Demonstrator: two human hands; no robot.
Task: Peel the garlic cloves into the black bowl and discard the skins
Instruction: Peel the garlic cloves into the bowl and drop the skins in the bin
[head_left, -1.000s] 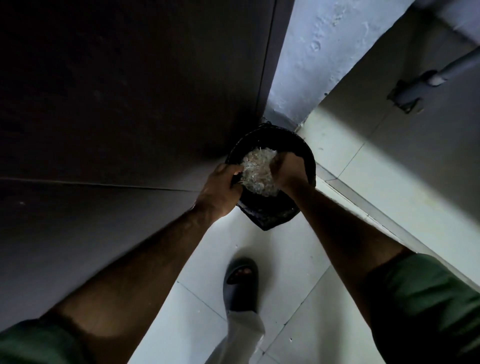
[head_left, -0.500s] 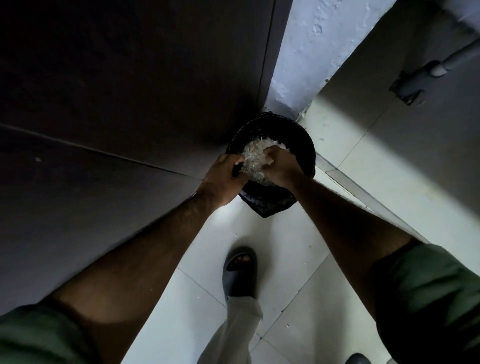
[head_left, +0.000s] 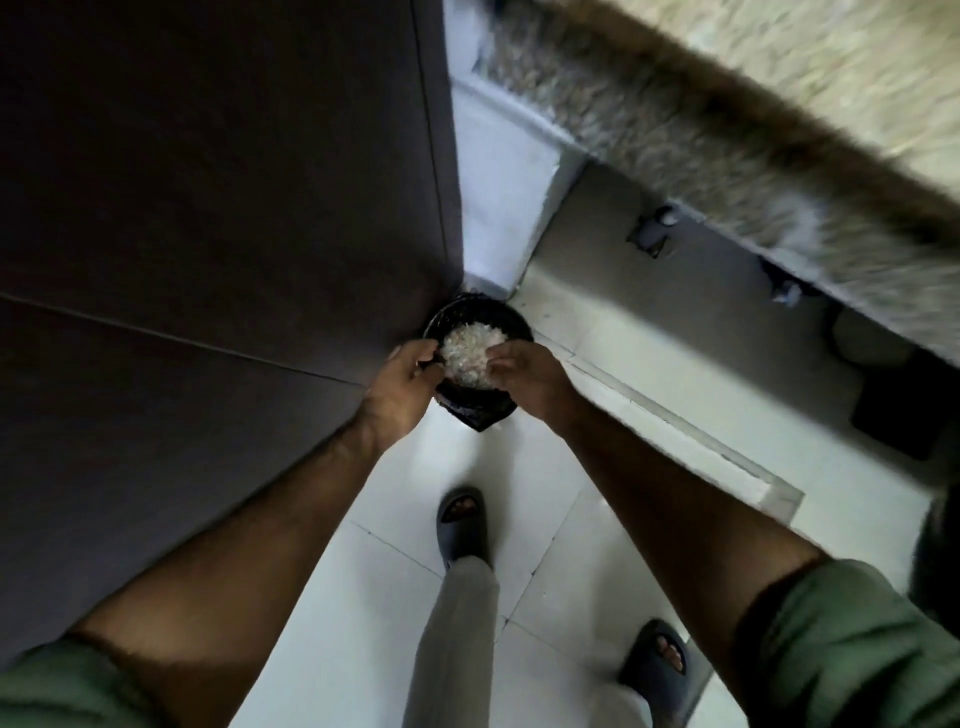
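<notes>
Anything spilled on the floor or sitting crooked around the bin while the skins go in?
Nothing stands out. The pale garlic skins sit heaped inside the black bin, which stands in the corner. The left hand holds a dark container at the rim; the right hand touches the heap. The floor tiles near the bin show no scattered skins.

It looked like a home kitchen. A speckled stone countertop (head_left: 779, 119) ran across at two o'clock, with pale cabinet fronts (head_left: 691, 291) and their small dark handles beneath it, and a glossy white tiled floor (head_left: 395, 582) lay at six o'clock. A tall dark panel (head_left: 208, 234) filled nine to eleven o'clock, and slippers (head_left: 462, 525) were worn indoors.
</notes>
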